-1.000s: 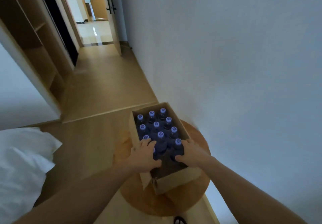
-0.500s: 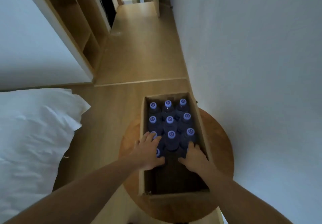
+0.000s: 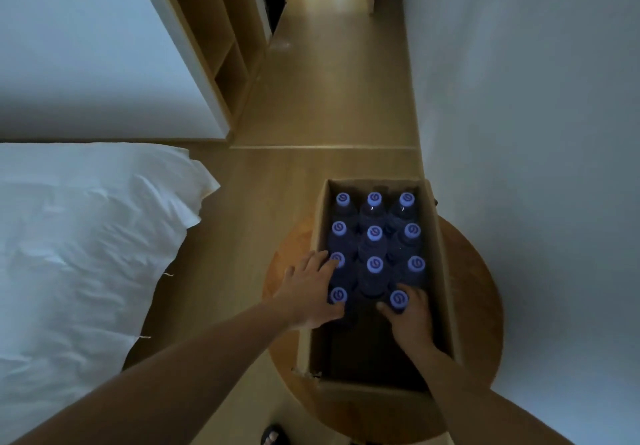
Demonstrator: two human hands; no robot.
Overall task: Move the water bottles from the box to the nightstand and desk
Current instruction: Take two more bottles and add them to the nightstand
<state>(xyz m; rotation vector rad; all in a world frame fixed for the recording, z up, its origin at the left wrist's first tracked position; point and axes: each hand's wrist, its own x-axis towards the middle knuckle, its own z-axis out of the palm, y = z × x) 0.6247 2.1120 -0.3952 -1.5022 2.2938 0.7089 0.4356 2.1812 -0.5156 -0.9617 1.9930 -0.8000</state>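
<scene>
Your left hand (image 3: 311, 292) wraps loosely round the near-left bottle (image 3: 338, 295); your right hand (image 3: 410, 316) grips the near-right bottle (image 3: 398, 300), probably to lift both together. All the bottles stand upright in the box (image 3: 446, 271) on the round tabletop (image 3: 481, 306). The bed (image 3: 79, 254) lies at nine o'clock, the hallway floor (image 3: 339, 81) at twelve.

Purple caps (image 3: 374, 231), brown box (image 3: 439, 254), white pillow (image 3: 86, 230)
</scene>
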